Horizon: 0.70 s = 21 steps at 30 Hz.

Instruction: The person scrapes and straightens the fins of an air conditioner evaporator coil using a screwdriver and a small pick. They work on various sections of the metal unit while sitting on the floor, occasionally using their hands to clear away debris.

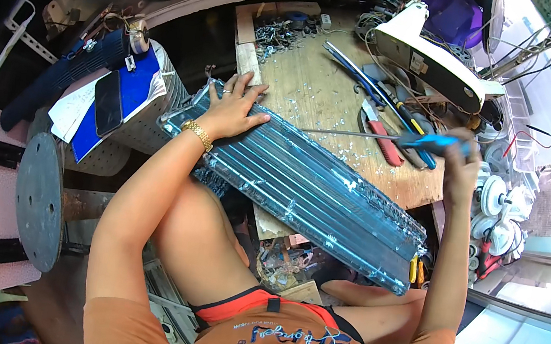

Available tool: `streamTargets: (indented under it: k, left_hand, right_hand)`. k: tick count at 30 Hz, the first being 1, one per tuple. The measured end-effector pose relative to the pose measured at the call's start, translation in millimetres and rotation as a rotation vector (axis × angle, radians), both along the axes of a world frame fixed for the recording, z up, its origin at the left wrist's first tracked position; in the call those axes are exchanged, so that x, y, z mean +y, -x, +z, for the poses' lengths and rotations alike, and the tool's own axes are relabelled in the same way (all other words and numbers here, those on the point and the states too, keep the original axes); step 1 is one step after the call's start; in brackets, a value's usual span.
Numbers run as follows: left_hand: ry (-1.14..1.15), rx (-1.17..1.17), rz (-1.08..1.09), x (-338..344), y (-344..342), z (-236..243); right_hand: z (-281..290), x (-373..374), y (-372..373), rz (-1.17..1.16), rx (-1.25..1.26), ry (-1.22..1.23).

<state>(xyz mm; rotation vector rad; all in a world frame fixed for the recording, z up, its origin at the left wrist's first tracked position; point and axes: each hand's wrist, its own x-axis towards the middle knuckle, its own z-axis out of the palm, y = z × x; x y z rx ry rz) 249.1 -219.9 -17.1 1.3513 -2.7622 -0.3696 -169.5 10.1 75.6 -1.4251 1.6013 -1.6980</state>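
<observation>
Support for the long ribbed metal panel (315, 184) in the head view appeared to come mainly from the worktop (299, 95), with the near side overhanging the edge toward the person's lap; whether the left thigh (199, 245) also bore some weight could not be told. The panel lay aslant, from the upper left down to the lower right, perhaps to bring its far long edge within easy reach of both arms.

The left hand (234, 105) lay flat near the upper-left end, its fingers spread over the panel, probably to keep it from sliding. The right hand (460, 167), blurred, was closed around the blue handle of a long screwdriver (425, 144), its shaft pointing left at that far edge; whether the tip touched the metal could not be told.

Pliers and a red-handled cutter (384, 141) were bunched on the right of the worktop, seemingly for quick picking up. Small loose hardware (279, 37) was gathered in the far corner, likely so it would not scatter, and a phone (109, 103) rested on a blue folder (135, 103), well apart from the tools.
</observation>
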Motion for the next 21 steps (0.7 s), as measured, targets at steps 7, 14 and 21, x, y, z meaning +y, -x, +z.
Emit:
streamTargets:
  k: [7, 14, 21]
  left_hand:
    - [-0.014, -0.059, 0.018, -3.8, -7.3, -6.1]
    - [-0.056, -0.063, 0.009, -4.4, -1.7, -1.9]
    - [-0.085, -0.042, 0.001, -5.1, -1.4, 0.0]
  right_hand:
    - [107.0, -74.9, -96.0, 0.134, -0.237, 0.613]
    - [101.0, -116.2, -151.9, 0.323, -0.152, 0.554]
    - [92.3, -129.8, -168.6, 0.107, -0.205, 0.511]
